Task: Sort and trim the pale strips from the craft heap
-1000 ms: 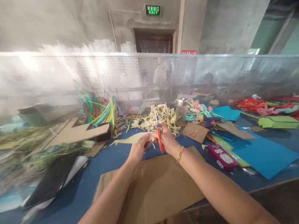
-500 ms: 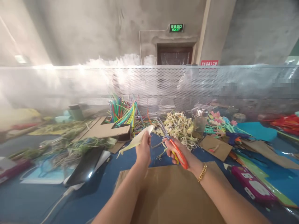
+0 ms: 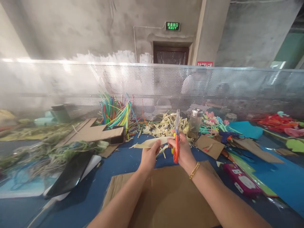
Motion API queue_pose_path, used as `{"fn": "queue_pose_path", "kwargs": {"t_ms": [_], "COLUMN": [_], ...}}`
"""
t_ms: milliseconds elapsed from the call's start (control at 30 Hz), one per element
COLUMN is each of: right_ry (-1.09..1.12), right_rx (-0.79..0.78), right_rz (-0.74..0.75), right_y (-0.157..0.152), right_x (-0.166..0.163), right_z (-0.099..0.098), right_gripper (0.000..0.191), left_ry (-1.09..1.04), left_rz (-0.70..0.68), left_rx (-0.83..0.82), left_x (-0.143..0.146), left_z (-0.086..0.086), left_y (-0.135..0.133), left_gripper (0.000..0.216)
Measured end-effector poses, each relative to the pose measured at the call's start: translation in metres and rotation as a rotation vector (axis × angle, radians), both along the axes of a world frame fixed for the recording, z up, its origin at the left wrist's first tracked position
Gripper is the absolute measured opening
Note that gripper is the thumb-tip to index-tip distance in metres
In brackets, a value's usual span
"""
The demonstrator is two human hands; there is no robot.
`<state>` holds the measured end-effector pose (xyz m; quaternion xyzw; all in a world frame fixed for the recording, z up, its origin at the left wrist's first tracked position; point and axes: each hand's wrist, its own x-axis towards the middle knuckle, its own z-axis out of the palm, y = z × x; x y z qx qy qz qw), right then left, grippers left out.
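Observation:
A pale, leaf-shaped strip of corn husk (image 3: 145,144) is pinched between the thumb and fingers of my left hand (image 3: 149,157). It lies nearly level, its thin ragged tip pointing left. My right hand (image 3: 185,151) is closed round scissors (image 3: 176,148) with orange-red and yellow handles, blades pointing up and away from me. Fingertips of that same hand touch the right end of the husk. Beneath both forearms is a brown cardboard sheet (image 3: 175,193). Just beyond the hands rises a heap of dry husk scraps (image 3: 161,125).
A glass jar (image 3: 195,122) stands right of the heap. Colourful pipe cleaners (image 3: 116,110) and cut cardboard (image 3: 95,131) are at back left. Greenish fibres (image 3: 59,152) and a black phone-like slab (image 3: 71,177) lie left; a purple device (image 3: 241,180) lies right. A perforated screen (image 3: 133,82) closes off the back.
The husk has turned from a slant to nearly level. My right hand has come closer to the left, its fingers now at the husk's end, and the scissors point more upright. The view has shifted right.

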<state>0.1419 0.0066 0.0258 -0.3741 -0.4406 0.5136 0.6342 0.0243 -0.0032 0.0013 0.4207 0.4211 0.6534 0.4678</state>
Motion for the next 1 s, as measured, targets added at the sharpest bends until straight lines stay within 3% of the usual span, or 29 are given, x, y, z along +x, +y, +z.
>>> {"fn": "queue_pose_path", "kwargs": {"t_ms": [133,233,333,467,600,833,1000], "right_ry": [-0.013,-0.054,-0.259,-0.521,-0.553,-0.519,-0.51], "right_rx": [-0.028,-0.051,-0.109,-0.018,0.012,0.072,0.048], "right_rz": [0.115,0.192,0.267,0.35,0.435,0.411,0.401], "right_y": [0.001,-0.002,-0.009,-0.02,-0.028,-0.024,-0.021], "right_x": [0.003,0.005,0.009,0.011,0.005,-0.001,-0.002], "right_z": [0.002,0.006,0.011,0.013,0.009,0.004,0.001], "right_gripper": [0.057,0.052,0.046,0.041,0.042,0.035,0.035], "left_ry": [0.023,-0.066,-0.226,-0.297,-0.236,-0.168,-0.201], "left_rz": [0.019,0.173,0.345,0.425,0.416,0.253,0.232], "left_rx": [0.0,0.016,0.029,0.04,0.062,0.152,0.157], "left_x": [-0.007,-0.015,-0.026,-0.035,-0.032,-0.016,-0.015], "left_z": [0.003,0.01,0.017,0.019,0.016,0.007,0.008], "left_y": [0.003,0.004,0.007,0.01,0.01,0.005,0.003], "left_gripper": [0.035,0.032,0.028,0.026,0.03,0.036,0.035]}}
